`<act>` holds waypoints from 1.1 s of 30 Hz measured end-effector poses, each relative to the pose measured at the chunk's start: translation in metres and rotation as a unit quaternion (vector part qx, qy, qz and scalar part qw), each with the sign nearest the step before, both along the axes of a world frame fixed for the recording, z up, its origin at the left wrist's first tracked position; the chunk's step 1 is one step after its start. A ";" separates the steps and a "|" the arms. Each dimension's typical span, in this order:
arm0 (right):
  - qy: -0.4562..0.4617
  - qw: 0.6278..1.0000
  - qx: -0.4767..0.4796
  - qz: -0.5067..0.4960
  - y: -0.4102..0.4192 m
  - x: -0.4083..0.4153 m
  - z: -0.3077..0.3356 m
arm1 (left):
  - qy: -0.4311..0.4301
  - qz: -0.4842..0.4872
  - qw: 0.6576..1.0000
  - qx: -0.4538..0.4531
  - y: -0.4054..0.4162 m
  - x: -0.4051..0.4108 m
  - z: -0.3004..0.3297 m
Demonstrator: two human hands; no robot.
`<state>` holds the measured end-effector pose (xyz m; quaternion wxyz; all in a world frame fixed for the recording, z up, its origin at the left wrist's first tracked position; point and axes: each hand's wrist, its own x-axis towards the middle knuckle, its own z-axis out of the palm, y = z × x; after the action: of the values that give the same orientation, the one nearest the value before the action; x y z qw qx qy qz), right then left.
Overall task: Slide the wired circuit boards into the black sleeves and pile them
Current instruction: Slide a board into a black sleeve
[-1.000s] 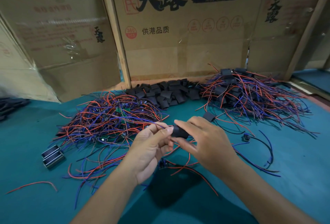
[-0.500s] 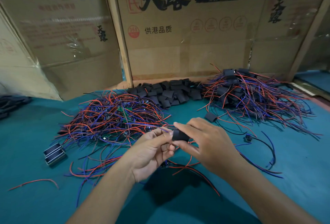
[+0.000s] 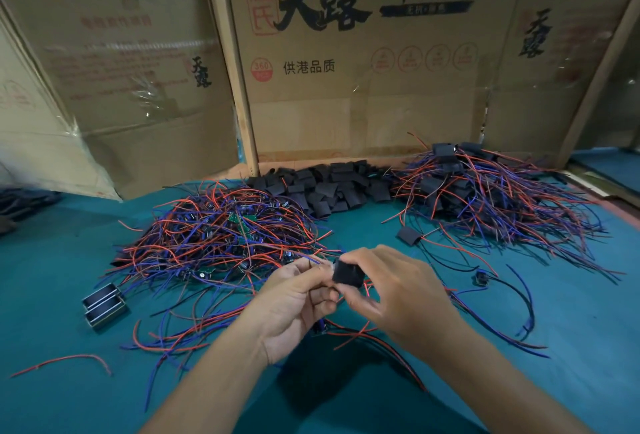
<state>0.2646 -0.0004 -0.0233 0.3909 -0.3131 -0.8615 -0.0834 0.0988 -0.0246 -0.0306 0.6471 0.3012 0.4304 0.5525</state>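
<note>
a black sleeve (image 3: 348,273) is pinched between the thumb and fingers of the right hand (image 3: 398,295), held above a teal table (image 3: 52,267). the left hand (image 3: 294,305) is curled beside it, its fingertips touching the sleeve's near edge and pinching what seems to be a wired circuit board, mostly hidden by the fingers. red and blue wires (image 3: 349,333) hang below both hands onto the table. a heap of unsleeved wired boards (image 3: 221,236) is seen to the left, a pile of empty black sleeves (image 3: 329,188) at the back centre, and a pile of finished sleeved boards (image 3: 485,198) to the right. one sleeved piece (image 3: 408,235) lies apart near that pile. two small metal blocks (image 3: 104,304) rest at far left. cardboard boxes (image 3: 346,70) stand behind.
</note>
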 end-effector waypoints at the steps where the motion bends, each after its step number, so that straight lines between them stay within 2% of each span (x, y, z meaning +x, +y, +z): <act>1: 0.000 1.000 -0.002 -0.008 -0.001 -0.003 -0.002 | 0.000 0.013 1.000 -0.007 0.001 -0.001 0.000; 8: -0.027 0.999 0.009 -0.035 0.000 -0.002 -0.003 | 0.003 0.045 0.999 0.015 0.002 -0.003 0.000; 12: -0.066 0.997 0.017 -0.045 0.004 0.001 -0.003 | 0.079 0.063 0.993 0.054 0.002 -0.004 0.000; 16: -0.060 0.997 -0.012 -0.043 0.008 0.003 -0.003 | 0.141 0.087 0.980 0.113 0.001 -0.003 0.001; 26: -0.041 0.996 -0.075 -0.028 0.013 0.008 -0.003 | 0.122 0.061 0.980 0.146 0.001 -0.001 0.000; 30: 0.019 0.989 -0.142 -0.034 0.031 0.024 0.006 | 0.095 0.074 0.983 0.142 0.000 -0.004 0.005; 33: 0.045 0.989 -0.112 -0.087 0.060 0.042 0.023 | 0.108 0.088 0.979 0.150 0.001 -0.008 0.005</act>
<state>0.3065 0.0596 -0.0002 0.3833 -0.4320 -0.8163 -0.0056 0.0910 -0.0238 -0.0252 0.4933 0.4133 0.4350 0.6297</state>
